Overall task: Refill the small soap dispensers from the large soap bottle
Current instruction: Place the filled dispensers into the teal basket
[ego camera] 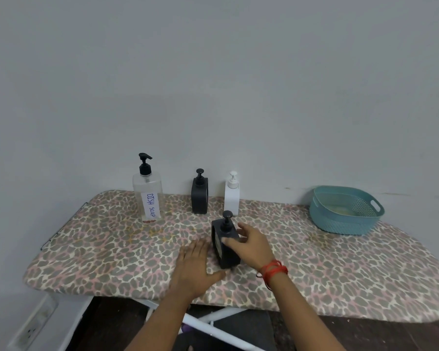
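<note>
Leopard-print padded board (112,249) carries everything: your right hand (251,245) grasps the dark grey square pump dispenser (224,249) near the front edge, and your left hand (195,262) lies flat, fingers straight, just beside it. The tall clear bottle labelled DISH SOAP (147,198) stands back left, well apart; probably you must next steady the dispenser and unscrew its pump.

My left hand (195,262) lay flat, palm down, fingers straight and close together, thumb spread out to the right. My right hand (251,245) came in from the right, thumb and fingers curled round the dark dispenser (227,258) near its top. Both bare forearms stretched forward, angled toward each other.
</note>
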`<state>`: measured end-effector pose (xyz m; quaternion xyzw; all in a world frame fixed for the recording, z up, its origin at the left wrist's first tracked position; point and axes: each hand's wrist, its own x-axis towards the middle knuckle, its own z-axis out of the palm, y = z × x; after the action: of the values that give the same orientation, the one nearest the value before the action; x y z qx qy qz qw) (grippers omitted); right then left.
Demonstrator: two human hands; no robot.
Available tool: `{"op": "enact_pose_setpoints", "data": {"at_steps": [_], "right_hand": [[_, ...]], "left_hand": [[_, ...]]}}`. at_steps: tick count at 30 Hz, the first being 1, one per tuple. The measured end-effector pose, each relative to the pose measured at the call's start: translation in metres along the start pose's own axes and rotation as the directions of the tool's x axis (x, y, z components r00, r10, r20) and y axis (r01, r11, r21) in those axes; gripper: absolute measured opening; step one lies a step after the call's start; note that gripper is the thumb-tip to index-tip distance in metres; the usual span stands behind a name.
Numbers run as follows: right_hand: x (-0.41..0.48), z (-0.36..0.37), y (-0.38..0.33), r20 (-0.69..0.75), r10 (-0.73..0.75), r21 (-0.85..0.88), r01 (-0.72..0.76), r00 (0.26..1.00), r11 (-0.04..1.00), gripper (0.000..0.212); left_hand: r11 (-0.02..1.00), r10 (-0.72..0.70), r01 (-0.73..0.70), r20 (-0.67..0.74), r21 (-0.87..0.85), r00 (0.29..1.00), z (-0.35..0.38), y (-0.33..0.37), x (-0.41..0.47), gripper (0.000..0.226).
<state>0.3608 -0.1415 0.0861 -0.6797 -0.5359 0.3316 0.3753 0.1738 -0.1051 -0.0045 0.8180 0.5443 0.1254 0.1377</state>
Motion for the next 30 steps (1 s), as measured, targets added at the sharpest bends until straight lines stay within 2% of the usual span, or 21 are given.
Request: {"op": "enact_pose_setpoints", "data": {"at_steps": [3, 6, 8, 13, 21, 26, 30], "right_hand": [[0.005, 0.011, -0.019, 0.002, -0.024, -0.16, 0.024, 1.0, 0.987, 0.048], [0.01, 0.02, -0.028, -0.047, -0.004, -0.262, -0.009, 0.999, 0.965, 0.045], [0.01, 0.022, -0.029, -0.095, 0.008, -0.242, -0.031, 0.995, 0.97, 0.047], [0.011, -0.005, -0.029, -0.225, 0.0, -0.092, -0.022, 0.974, 0.995, 0.028], [0.042, -0.131, -0.026, -0.396, -0.023, -0.155, -0.042, 0.918, 0.987, 0.032], [0.081, -0.208, -0.008, -0.522, 0.015, -0.169, -0.121, 0.853, 0.978, 0.051], [0.11, -0.246, 0.019, -0.567, 0.079, -0.161, -0.204, 0.82, 0.966, 0.056]], "left_hand": [[0.999, 0.029, -0.029, -0.01, 0.025, 1.0, 0.002, 0.001, 0.001, 0.111], [0.998, 0.03, -0.029, -0.019, 0.05, 0.999, 0.002, 0.0, 0.002, 0.109], [0.999, 0.027, -0.026, -0.016, 0.047, 1.0, 0.004, 0.001, 0.003, 0.11], [1.0, 0.009, -0.009, -0.009, 0.013, 1.0, 0.011, 0.026, 0.013, 0.106], [0.997, 0.066, -0.063, 0.104, -0.033, 0.992, 0.051, 0.129, 0.065, 0.102], [0.999, 0.045, -0.045, 0.003, -0.021, 0.999, 0.072, 0.138, 0.073, 0.1], [0.999, 0.047, -0.048, -0.047, -0.025, 0.998, 0.074, 0.135, 0.072, 0.096]]}}
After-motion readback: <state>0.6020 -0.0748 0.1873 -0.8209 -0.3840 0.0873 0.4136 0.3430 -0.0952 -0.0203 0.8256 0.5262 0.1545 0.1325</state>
